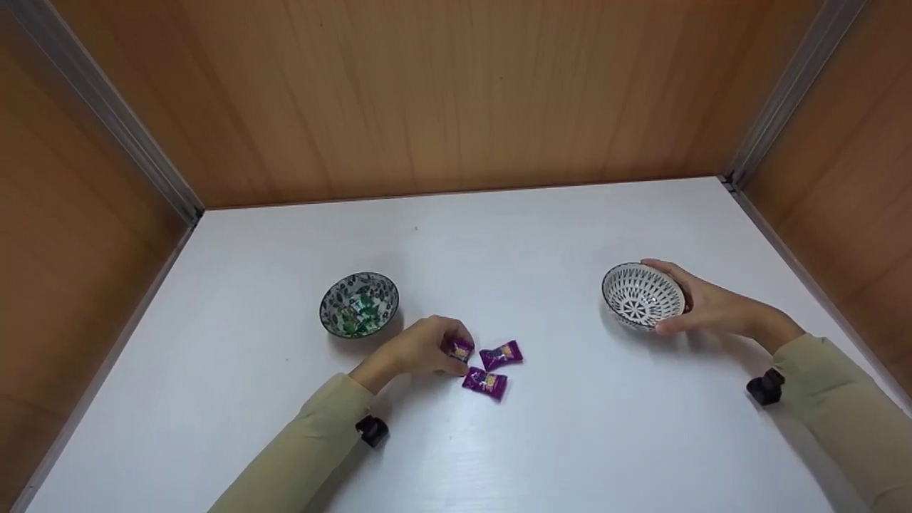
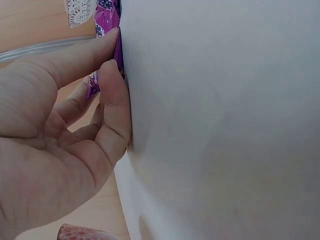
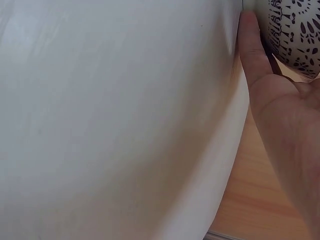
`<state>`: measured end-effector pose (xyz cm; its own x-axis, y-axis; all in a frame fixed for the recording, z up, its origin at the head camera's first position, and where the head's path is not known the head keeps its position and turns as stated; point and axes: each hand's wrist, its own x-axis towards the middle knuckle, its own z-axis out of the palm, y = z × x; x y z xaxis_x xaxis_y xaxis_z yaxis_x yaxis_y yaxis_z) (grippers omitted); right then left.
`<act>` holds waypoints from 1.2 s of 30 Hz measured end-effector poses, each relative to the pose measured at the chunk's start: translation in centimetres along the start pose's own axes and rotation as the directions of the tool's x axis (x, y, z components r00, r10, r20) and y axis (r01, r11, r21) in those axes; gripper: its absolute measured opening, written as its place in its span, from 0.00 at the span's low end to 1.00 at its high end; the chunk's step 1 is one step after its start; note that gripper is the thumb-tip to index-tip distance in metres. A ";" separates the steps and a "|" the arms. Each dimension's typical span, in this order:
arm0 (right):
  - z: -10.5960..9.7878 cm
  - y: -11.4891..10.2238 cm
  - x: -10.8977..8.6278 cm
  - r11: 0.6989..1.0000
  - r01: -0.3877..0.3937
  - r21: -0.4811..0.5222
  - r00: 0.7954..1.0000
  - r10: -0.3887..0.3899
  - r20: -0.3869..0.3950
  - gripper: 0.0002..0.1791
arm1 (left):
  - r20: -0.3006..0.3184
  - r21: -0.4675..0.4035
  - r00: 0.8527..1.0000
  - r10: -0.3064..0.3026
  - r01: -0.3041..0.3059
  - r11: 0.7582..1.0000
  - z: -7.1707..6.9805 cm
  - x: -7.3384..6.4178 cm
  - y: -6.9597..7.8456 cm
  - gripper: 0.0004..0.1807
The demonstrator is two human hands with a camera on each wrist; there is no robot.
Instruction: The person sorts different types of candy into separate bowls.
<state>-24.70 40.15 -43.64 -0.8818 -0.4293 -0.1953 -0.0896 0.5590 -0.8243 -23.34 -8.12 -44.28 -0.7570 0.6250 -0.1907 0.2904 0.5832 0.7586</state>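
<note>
My left hand (image 1: 426, 347) pinches a purple wrapped candy (image 1: 461, 349) at the tabletop, its fingers and thumb on either side of the wrapper. Two more purple candies (image 1: 501, 354) lie just right of those fingertips. In the left wrist view, the purple wrappers (image 2: 106, 20) show past the left hand (image 2: 75, 115). Over on the right, my right hand (image 1: 705, 303) holds a white bowl with black dashes (image 1: 641, 293) by its right side, thumb and fingers spread round it. No contents show in that bowl. Its patterned outside (image 3: 295, 37) appears beside the right hand (image 3: 285, 100) in the right wrist view.
A dark floral bowl (image 1: 335, 296) with green wrapped candies (image 1: 363, 310) inside stands left of and beyond the left hand. The white table (image 1: 541, 442) is bordered by wooden panels (image 1: 456, 92) at the back and both sides.
</note>
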 end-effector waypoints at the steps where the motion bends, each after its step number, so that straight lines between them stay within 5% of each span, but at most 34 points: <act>1: 0.0 0.0 0.0 1.000 0.001 0.002 1.000 -0.001 0.003 0.60 | 0.007 -0.002 1.000 -0.006 0.006 1.000 0.0 0.0 0.1 0.17; 13: 0.2 0.0 0.0 1.000 0.001 -0.006 1.000 -0.001 0.015 0.59 | 0.023 0.051 0.999 -0.043 0.041 0.998 -0.2 0.3 0.5 0.18; 23: 0.6 -0.3 0.4 0.999 -0.011 0.051 1.000 0.011 0.014 0.57 | 0.002 0.077 1.000 -0.007 0.007 0.997 -1.0 0.2 1.3 0.16; 29: 0.4 -0.3 0.0 0.998 0.005 0.069 1.000 -0.005 0.000 0.57 | 0.027 -0.102 1.000 0.015 -0.012 0.995 -2.1 1.3 2.5 0.16; 36: 0.2 0.1 -0.5 0.992 0.025 0.127 1.000 -0.026 0.004 0.60 | 0.046 -0.394 0.996 0.074 -0.050 0.918 -2.2 3.3 4.3 0.18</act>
<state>-24.16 40.28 -43.67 -0.8773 -0.4465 -0.1761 -0.0520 0.4531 -0.8899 -25.86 -4.70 -40.21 -0.7059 0.6894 -0.1624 0.0741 0.2999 0.9511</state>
